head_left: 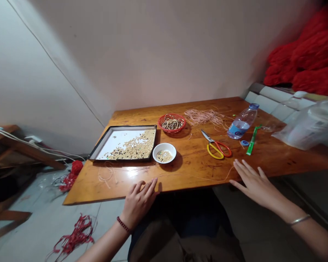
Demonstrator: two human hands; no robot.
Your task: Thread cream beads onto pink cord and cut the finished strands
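My left hand (140, 198) rests at the table's front edge, fingers loosely bent and thumb apart from the index finger. A thin pale thread (192, 176) runs along the tabletop from near its index fingertip toward my right hand (253, 183). That hand lies flat over the front edge, fingers spread, near the thread's right end; whether the fingertips touch the thread is unclear. A white bowl (164, 145) of small beads stands beyond my left hand. Scissors (215, 145) with yellow and orange handles lie beyond my right hand, beside a green tube (253, 141).
A black-rimmed tray (109, 136) of beige and dark beads is on the left. Behind are a red basket (160, 125) of beads and a pink thread tangle (203, 116). A water bottle (239, 125), bottle cap (244, 143) and plastic bag (303, 127) are at right.
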